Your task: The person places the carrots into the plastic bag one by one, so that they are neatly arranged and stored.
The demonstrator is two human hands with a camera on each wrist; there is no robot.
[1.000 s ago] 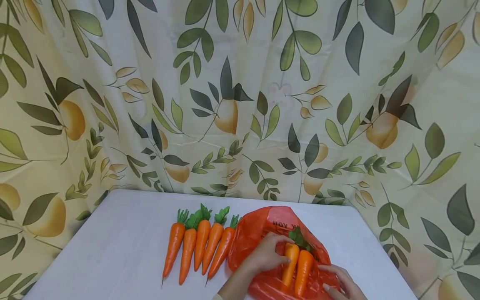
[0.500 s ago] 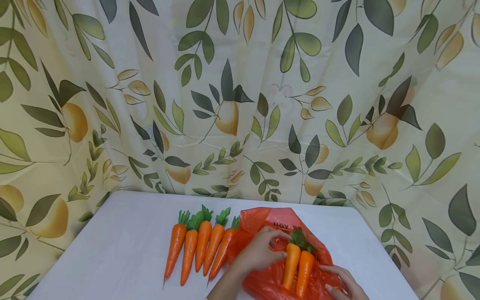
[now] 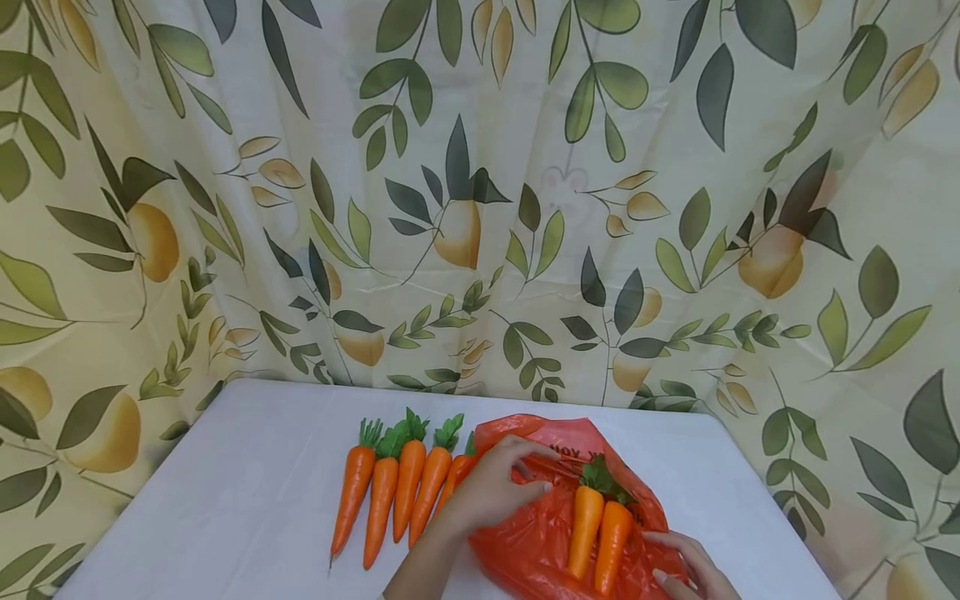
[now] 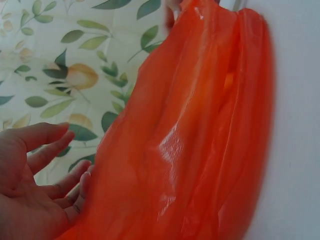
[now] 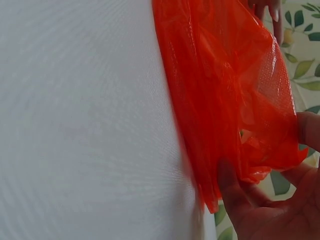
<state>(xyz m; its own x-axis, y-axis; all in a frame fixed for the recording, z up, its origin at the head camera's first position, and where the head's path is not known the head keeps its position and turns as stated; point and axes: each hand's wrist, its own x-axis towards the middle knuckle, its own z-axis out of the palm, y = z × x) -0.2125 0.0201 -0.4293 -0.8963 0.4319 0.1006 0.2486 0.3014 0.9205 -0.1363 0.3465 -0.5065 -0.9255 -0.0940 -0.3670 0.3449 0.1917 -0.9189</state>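
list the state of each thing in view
red plastic bag: opened out, crumpled, on the table
two carrots: side by side, uncovered, red plastic around them
five carrots: lying in a row, one partly hidden
left hand: fingers apart, holding no carrot
right hand: fingers apart, touching the bag
curtain: hanging, lightly creased

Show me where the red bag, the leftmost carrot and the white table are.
Red bag [image 3: 542, 535], head view: crumpled central plastic.
Leftmost carrot [image 3: 351, 497], head view: middle of its root.
White table [image 3: 202, 508], head view: left part of top.
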